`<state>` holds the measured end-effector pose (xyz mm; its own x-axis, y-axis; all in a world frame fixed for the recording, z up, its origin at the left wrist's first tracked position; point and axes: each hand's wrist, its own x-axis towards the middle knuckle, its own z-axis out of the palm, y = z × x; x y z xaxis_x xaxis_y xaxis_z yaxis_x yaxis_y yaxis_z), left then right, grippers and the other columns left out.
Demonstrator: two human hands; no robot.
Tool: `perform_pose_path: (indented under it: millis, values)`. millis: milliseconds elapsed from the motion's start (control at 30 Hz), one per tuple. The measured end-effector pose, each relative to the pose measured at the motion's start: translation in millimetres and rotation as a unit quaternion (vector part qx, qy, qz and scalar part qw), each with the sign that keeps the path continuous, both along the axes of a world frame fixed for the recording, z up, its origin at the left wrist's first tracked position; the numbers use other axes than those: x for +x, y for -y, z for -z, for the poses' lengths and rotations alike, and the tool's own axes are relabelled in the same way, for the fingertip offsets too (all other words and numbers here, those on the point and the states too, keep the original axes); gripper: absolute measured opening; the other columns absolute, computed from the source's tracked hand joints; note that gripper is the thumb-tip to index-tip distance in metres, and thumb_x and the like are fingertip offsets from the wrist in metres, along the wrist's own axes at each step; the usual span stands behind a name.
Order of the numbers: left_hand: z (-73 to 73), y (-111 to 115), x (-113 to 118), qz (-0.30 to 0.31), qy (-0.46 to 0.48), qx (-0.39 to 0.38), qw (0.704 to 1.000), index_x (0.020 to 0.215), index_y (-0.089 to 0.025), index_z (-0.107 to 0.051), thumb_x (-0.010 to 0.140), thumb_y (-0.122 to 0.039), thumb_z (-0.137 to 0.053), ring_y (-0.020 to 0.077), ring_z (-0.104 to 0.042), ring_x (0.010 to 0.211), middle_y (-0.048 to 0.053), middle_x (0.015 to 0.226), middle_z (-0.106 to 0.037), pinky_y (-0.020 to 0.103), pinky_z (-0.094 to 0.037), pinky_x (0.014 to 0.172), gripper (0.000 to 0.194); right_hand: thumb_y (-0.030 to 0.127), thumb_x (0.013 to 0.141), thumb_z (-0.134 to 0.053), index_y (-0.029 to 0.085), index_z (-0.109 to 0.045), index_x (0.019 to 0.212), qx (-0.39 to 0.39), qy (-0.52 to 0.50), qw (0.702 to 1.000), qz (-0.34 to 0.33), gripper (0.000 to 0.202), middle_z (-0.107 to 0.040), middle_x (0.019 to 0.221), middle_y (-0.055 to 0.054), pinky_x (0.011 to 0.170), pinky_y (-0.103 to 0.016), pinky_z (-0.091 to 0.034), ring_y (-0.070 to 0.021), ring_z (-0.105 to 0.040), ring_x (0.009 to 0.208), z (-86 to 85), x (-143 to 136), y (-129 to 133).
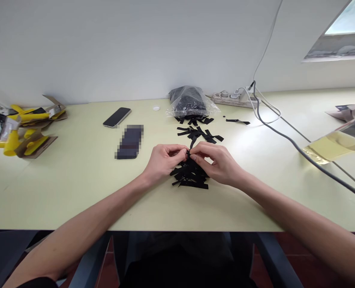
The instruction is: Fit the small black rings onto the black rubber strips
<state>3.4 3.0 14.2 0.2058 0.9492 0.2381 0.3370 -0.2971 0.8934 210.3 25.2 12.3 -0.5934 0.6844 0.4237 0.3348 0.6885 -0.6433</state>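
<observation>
Between the fingertips of both hands is a short black strap [193, 143], its free end pointing away from me. My left hand [167, 159] pinches a small dark piece at the strap's near end. From the other side my right hand [214, 159] pinches the same strap with thumb and forefinger. The fingers partly hide where the two meet. Below the hands lies a heap of black straps [189, 176]. Beyond them more loose black straps [200, 133] are spread out, in front of a clear plastic bag [189, 102] full of black pieces.
Two phones, a grey-edged phone [116, 117] and a blurred dark phone [130, 142], lie left. Yellow tools in cardboard [30, 128] are far left. A power strip [234, 100] with cables stands at the back right. A dark cable [288, 140] crosses beside a yellow transparent package [333, 146].
</observation>
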Motion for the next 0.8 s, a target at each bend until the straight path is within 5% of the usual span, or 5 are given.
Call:
perform_pose_path:
  millis: [200, 333, 500, 667, 800]
  values:
    - [-7.0, -2, -11, 0.045, -0.051, -0.049, 0.997, 0.098, -0.020, -0.083, 0.092, -0.036, -0.068, 0.0203, -0.073, 0.087, 0.005, 0.097, -0.081, 0.026, -0.055, 0.074, 0.023, 0.017, 0.097, -0.054, 0.019, -0.058, 0.084, -0.019, 0.002, 1.000, 0.025, 0.014, -0.058, 0.075, 0.000, 0.057, -0.027, -0.036, -0.0125, -0.049, 0.065, -0.7, 9, -10]
    - [-7.9, -2, -14, 0.077, -0.110, -0.020, 0.991, 0.095, -0.020, -0.081, 0.092, -0.036, -0.067, 0.0159, -0.068, 0.075, 0.003, 0.088, -0.078, 0.025, -0.050, 0.066, 0.021, 0.017, 0.096, -0.053, 0.019, -0.055, 0.081, -0.050, 0.010, 0.999, 0.016, 0.015, -0.056, 0.074, 0.001, 0.057, -0.027, -0.034, -0.0123, -0.047, 0.065, -2.6, 14, -12]
    - [-10.6, 0, -12, 0.072, -0.130, 0.019, 0.989, 0.127, -0.023, -0.067, 0.092, -0.037, -0.068, 0.0112, -0.056, 0.064, -0.003, 0.076, -0.065, 0.024, -0.044, 0.061, 0.038, 0.017, 0.097, -0.052, 0.019, -0.059, 0.086, -0.061, 0.027, 0.997, -0.047, 0.013, -0.056, 0.075, 0.001, 0.058, -0.027, -0.035, -0.0120, -0.045, 0.064, -3.9, 12, -7]
    - [-9.8, 0, -11, 0.104, -0.157, 0.027, 0.982, 0.082, -0.018, -0.069, 0.094, -0.032, -0.063, 0.0111, -0.049, 0.065, -0.003, 0.069, -0.058, 0.025, -0.038, 0.060, 0.019, 0.018, 0.097, -0.053, 0.018, -0.062, 0.087, -0.045, 0.044, 0.997, -0.047, 0.013, -0.058, 0.075, 0.000, 0.059, -0.028, -0.034, -0.0129, -0.047, 0.065, -0.8, 10, -6]
    - [-8.7, 0, -11, 0.088, -0.149, 0.010, 0.985, 0.080, -0.018, -0.066, 0.093, -0.034, -0.064, 0.0119, -0.050, 0.066, -0.003, 0.072, -0.060, 0.026, -0.038, 0.060, 0.020, 0.019, 0.097, -0.054, 0.019, -0.062, 0.087, -0.044, 0.062, 0.996, -0.036, 0.013, -0.056, 0.072, 0.001, 0.058, -0.029, -0.033, -0.0127, -0.046, 0.063, 0.7, 10, -6]
